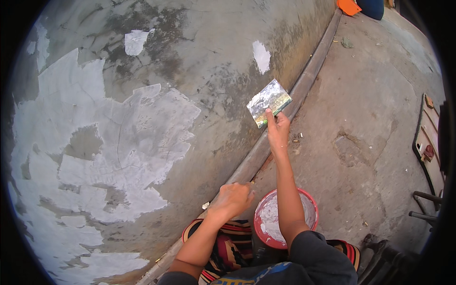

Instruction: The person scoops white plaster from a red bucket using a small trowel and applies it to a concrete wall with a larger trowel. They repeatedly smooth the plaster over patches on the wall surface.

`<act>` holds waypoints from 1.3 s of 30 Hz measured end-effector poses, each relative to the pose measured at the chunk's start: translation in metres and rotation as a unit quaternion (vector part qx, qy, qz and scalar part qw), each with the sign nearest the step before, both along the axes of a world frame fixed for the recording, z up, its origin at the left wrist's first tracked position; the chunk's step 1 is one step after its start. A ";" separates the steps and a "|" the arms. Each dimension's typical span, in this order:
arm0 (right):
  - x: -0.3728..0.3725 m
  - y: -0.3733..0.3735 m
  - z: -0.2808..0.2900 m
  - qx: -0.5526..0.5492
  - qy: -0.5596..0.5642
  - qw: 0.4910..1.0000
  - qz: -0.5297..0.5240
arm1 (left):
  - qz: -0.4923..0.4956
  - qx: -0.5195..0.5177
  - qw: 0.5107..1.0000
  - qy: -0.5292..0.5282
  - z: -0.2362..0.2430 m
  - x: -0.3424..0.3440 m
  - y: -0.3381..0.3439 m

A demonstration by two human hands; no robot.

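My right hand (278, 128) grips a flat rectangular putty scraper (269, 100), its metal blade smeared with white compound, in front of the grey wall (209, 76). My left hand (232, 198) is lower and to the left, fingers curled beside the long grey ledge (254, 164) along the wall's foot; what is inside them, if anything, is hidden. Irregular white patches (118, 133) cover much of the wall's left part. A red-rimmed bucket (266, 218) of white compound stands below my right forearm, which partly hides it.
An orange plastic object (348, 6) and a dark blue container (370, 9) are at the far end of the ledge. A panel (425, 152) and black metal legs (422, 216) lie at the right edge of the concrete floor (370, 109). Striped cloth (218, 237) surrounds my lap.
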State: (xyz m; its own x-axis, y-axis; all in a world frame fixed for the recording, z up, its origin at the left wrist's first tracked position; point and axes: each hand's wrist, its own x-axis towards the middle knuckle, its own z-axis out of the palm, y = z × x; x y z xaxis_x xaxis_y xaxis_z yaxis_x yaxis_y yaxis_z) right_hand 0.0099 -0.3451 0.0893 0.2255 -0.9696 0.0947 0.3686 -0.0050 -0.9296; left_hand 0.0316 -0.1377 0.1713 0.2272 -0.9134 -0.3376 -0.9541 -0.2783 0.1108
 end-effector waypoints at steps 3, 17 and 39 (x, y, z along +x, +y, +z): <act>0.018 -0.028 0.041 -0.105 0.068 0.991 -0.046 | 0.002 -0.005 1.000 0.002 -0.001 0.006 0.001; 0.063 -0.047 0.158 -0.322 0.210 0.906 -0.177 | -0.065 -0.058 0.994 0.066 -0.053 0.004 -0.013; 0.062 -0.010 0.163 -0.385 0.291 0.856 -0.186 | -0.093 -0.069 0.986 0.121 -0.057 0.019 -0.025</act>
State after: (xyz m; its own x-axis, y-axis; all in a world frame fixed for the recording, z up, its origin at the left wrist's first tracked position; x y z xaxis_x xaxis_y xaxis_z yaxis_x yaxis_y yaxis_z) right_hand 0.0720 -0.3548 0.2523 0.1405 -0.6855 0.7144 -0.3153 -0.7150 -0.6240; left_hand 0.0510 -0.1632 0.1146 -0.0203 -0.9728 -0.2308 -0.9279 -0.0676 0.3666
